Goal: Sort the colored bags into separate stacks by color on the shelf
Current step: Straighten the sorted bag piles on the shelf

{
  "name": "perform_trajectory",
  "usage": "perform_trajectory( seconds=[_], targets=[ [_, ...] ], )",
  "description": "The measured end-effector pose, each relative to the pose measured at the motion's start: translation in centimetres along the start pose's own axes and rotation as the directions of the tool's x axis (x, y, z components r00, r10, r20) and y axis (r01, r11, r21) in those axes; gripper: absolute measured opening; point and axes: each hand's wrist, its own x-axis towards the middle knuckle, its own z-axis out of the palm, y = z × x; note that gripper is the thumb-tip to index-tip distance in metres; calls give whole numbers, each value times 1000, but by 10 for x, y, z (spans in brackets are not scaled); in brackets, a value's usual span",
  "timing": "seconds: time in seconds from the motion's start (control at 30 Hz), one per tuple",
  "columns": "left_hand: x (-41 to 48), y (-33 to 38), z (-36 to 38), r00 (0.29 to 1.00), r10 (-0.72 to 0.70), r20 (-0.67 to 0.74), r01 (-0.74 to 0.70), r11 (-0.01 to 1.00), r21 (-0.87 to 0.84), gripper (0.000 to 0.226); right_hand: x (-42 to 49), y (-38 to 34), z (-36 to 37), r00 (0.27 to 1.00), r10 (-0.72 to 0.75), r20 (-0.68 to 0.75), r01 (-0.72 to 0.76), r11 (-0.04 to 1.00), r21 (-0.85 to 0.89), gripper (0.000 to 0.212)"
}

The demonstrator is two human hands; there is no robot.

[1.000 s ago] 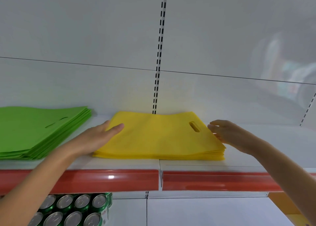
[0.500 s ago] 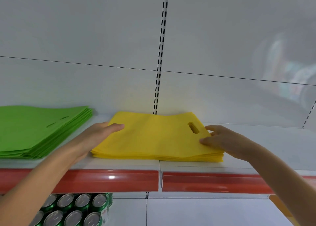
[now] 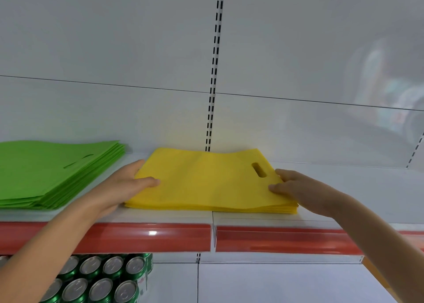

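Observation:
A stack of yellow bags point(image 3: 206, 183) with a handle slot lies flat on the white shelf point(image 3: 344, 188), in the middle. To its left lies a taller stack of green bags point(image 3: 50, 171). My left hand point(image 3: 119, 188) holds the yellow stack's left edge, with the thumb on top and the fingers along the side, their tips hidden by the edge. My right hand point(image 3: 296, 185) holds the right edge just past the slot, thumb on top and fingers curled at the side.
The shelf's front carries a red price strip point(image 3: 275, 238). Below it at the left stand several green cans point(image 3: 101, 279) with silver tops. A slotted upright point(image 3: 215, 68) runs up the white back panel behind the yellow stack.
Both hands have closed in on the yellow stack. The right hand came from beside the edge onto it, and the left thumb slid further onto the top bag.

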Motion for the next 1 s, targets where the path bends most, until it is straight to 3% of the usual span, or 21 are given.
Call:
perform_trajectory(
  seconds=[0.17, 0.27, 0.37, 0.43, 0.5, 0.57, 0.63, 0.77, 0.9, 1.0],
  targets=[
    [0, 3, 9, 1000, -21, -6, 21, 1000, 8, 62, -1, 1, -3, 999, -24, 48, 20, 995, 94, 30],
    [2, 3, -2, 995, -100, 12, 101, 995, -22, 86, 0, 1, -9, 999, 18, 29, -24, 976, 218, 56],
    [1, 5, -13, 995, -92, -25, 93, 995, 40, 81, -5, -2, -15, 992, 101, -71, -81, 967, 243, 62],
    [-3, 2, -21, 998, -52, -38, 58, 985, 161, 83, -11, -3, -18, 991, 99, -89, -81, 979, 188, 67],
    [-7, 6, -23, 998, -70, 5, 64, 946, 316, 110, -19, -3, -20, 997, 62, -37, -59, 995, 85, 93],
    [-14, 5, -22, 992, -81, 97, 28, 889, 456, 148, -24, -3, -21, 999, 0, 36, 6, 986, -167, 127],
    [-16, 0, -23, 984, -48, 173, -52, 847, 529, 154, -25, -4, -21, 995, -37, 97, 66, 947, -316, 138],
    [-13, -15, -27, 975, 62, 214, -182, 771, 610, 137, -26, -9, -17, 992, -57, 109, 103, 870, -483, 130],
    [-12, -15, -23, 990, 74, 122, -136, 748, 649, 149, -24, -10, -14, 997, -69, 38, 77, 759, -646, 127],
    [-10, -12, -22, 992, 86, 98, -129, 750, 649, 149, -19, -12, -15, 989, -141, -46, 68, 707, -704, 93]
  ],
)
